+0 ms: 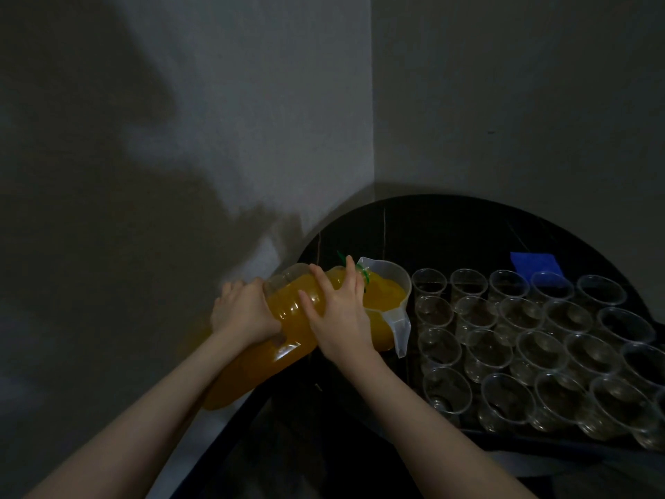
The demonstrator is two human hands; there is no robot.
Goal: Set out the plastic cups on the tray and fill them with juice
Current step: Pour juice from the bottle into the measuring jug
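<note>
Bottle [284, 318]: clear plastic, contents deep orange-yellow; green at neck. Jug [390, 304]: translucent white, orange juice [385, 295] inside. Cups [532, 347]: clear, colourless, unpatterned. Table [431, 232]: black, glossy, thin pale veins near left edge. Cloth-like item [536, 266] at far side: solid blue. Walls [252, 102]: plain pale grey, dark shadow patches across left wall.
</note>
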